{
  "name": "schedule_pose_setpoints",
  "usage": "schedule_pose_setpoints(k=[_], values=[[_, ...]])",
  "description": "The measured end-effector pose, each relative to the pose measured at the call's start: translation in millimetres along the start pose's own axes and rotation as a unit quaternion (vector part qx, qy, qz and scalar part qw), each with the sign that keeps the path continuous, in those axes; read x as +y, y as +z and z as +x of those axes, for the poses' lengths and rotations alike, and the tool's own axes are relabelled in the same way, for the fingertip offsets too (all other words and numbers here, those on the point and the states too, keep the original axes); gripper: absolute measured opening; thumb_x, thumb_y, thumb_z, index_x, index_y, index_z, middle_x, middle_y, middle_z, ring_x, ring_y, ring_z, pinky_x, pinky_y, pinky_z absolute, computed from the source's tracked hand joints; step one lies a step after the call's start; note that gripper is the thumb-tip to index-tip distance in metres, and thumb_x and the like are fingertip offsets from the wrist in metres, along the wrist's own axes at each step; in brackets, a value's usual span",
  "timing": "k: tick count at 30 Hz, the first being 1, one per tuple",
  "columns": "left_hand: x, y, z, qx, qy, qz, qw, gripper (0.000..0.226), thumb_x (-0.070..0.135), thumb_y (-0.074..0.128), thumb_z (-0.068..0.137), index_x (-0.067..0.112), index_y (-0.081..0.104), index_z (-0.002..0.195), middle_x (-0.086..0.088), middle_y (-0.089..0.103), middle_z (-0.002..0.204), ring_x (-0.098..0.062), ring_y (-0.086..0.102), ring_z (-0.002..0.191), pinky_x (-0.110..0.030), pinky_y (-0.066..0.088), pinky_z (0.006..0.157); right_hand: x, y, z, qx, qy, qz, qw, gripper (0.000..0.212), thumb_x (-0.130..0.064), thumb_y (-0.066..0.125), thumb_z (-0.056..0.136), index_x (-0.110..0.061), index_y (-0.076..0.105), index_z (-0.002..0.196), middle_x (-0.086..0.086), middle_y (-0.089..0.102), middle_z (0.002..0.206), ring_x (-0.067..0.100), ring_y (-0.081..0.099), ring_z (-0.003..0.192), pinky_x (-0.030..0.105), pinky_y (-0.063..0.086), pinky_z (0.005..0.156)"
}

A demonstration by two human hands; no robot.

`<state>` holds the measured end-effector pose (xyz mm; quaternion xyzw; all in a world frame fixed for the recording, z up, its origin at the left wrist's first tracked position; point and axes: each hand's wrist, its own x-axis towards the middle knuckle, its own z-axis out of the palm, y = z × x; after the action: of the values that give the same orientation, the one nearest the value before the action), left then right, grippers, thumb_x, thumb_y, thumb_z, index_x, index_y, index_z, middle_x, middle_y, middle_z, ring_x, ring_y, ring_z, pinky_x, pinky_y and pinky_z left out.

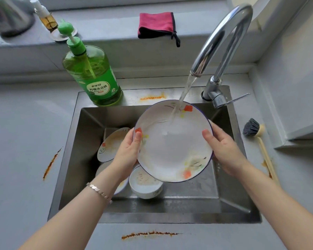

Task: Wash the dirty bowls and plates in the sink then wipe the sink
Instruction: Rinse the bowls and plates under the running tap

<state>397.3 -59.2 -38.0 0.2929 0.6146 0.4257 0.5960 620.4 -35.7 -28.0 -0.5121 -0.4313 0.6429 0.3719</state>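
Observation:
A white plate (172, 147) with a blue rim and orange flower marks is held tilted over the steel sink (229, 201). My left hand (128, 150) grips its left edge, thumb on the face. My right hand (222, 150) grips its right edge the same way. Water from the chrome tap (222, 38) runs onto the plate's upper part. Under and left of the plate, a dirty plate (110, 145) leans in the sink, and a dirty white bowl (145, 184) stands near the middle. Another dish below my left wrist is mostly hidden.
A green dish soap bottle (92, 74) stands on the sink's back left ledge. A folded pink cloth (156, 24) lies on the sill behind. A dish brush (258, 139) lies on the counter at the right. Orange stains mark the grey counter (16, 141).

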Motion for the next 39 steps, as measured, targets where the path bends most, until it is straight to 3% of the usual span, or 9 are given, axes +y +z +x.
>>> schedule_pose_setpoints(k=[3,6,10,15,21,26,31,34,39], values=[[-16,11,7,0.006,-0.142,-0.013,0.99,0.038,0.051,0.028,0.096,0.028,0.053,0.115,0.003,0.069,0.102,-0.016,0.07,0.076,-0.042,0.055,0.062,-21,1,2,-0.016,-0.034,-0.077,0.996,0.028,-0.015,0.043,0.096,-0.04,0.054,0.105,-0.026,0.068,0.084,-0.012,0.061,0.077,0.005,0.046,0.068],[-22,15,7,0.024,-0.229,-0.032,0.973,0.042,0.045,0.032,0.099,0.019,0.052,0.125,-0.004,0.069,0.097,-0.024,0.066,0.081,-0.04,0.052,0.068,-25,2,9,-0.001,-0.014,-0.12,0.993,0.025,-0.022,0.041,0.099,-0.04,0.058,0.094,-0.028,0.067,0.073,-0.016,0.059,0.067,0.003,0.044,0.059],[-14,-2,-3,0.004,-0.191,0.004,0.982,0.031,0.036,0.039,0.1,0.019,0.053,0.121,-0.004,0.068,0.103,-0.023,0.067,0.087,-0.039,0.057,0.068,-2,0,12,0.033,0.124,-0.063,0.99,0.025,-0.029,0.037,0.1,-0.027,0.061,0.094,-0.009,0.067,0.077,0.002,0.063,0.056,0.018,0.047,0.044],[19,-21,-16,0.011,-0.055,0.095,0.994,0.025,0.038,0.042,0.097,0.031,0.053,0.119,0.005,0.066,0.099,-0.009,0.065,0.079,-0.028,0.055,0.057,38,22,12,0.02,0.204,0.088,0.975,0.026,-0.028,0.029,0.102,-0.024,0.052,0.113,-0.004,0.068,0.095,0.015,0.066,0.079,0.034,0.052,0.072],[28,-41,-11,0.036,0.121,0.209,0.97,0.024,0.031,0.041,0.098,0.035,0.049,0.119,0.012,0.062,0.104,-0.004,0.057,0.099,-0.024,0.042,0.091,36,46,11,0.026,0.136,0.155,0.978,0.024,-0.025,0.033,0.101,-0.032,0.049,0.117,-0.009,0.067,0.1,0.007,0.068,0.08,0.029,0.058,0.064],[6,-32,-7,0.079,0.006,0.11,0.991,0.04,0.035,0.04,0.098,0.024,0.038,0.136,0.001,0.055,0.128,-0.017,0.055,0.116,-0.043,0.043,0.102,10,35,16,0.013,0.007,-0.07,0.997,0.029,-0.023,0.038,0.1,-0.044,0.056,0.108,-0.007,0.066,0.105,0.012,0.062,0.096,0.034,0.055,0.08],[10,-31,-14,0.045,-0.054,0.121,0.99,0.034,0.005,0.045,0.095,0.027,0.049,0.12,0.001,0.062,0.108,-0.017,0.061,0.093,-0.032,0.052,0.067,9,18,14,-0.01,0.151,-0.153,0.977,0.029,-0.012,0.034,0.099,-0.016,0.057,0.118,0.005,0.064,0.087,0.018,0.062,0.069,0.032,0.057,0.058],[24,-37,-22,0.079,0.021,0.298,0.951,0.04,0.006,0.043,0.093,0.029,0.049,0.124,0.007,0.059,0.105,-0.017,0.056,0.101,-0.03,0.045,0.083,17,17,9,-0.031,0.202,-0.179,0.962,0.03,-0.012,0.037,0.099,-0.012,0.049,0.127,0.012,0.062,0.085,0.022,0.062,0.066,0.025,0.055,0.052],[45,-48,-37,0.126,0.104,0.588,0.792,0.051,0.008,0.038,0.092,0.033,0.036,0.136,-0.011,0.063,0.099,-0.033,0.054,0.084,-0.034,0.04,0.066,24,25,6,-0.038,0.193,-0.244,0.95,0.032,-0.014,0.041,0.097,-0.01,0.05,0.128,0.015,0.061,0.093,0.023,0.059,0.076,0.027,0.051,0.061]])
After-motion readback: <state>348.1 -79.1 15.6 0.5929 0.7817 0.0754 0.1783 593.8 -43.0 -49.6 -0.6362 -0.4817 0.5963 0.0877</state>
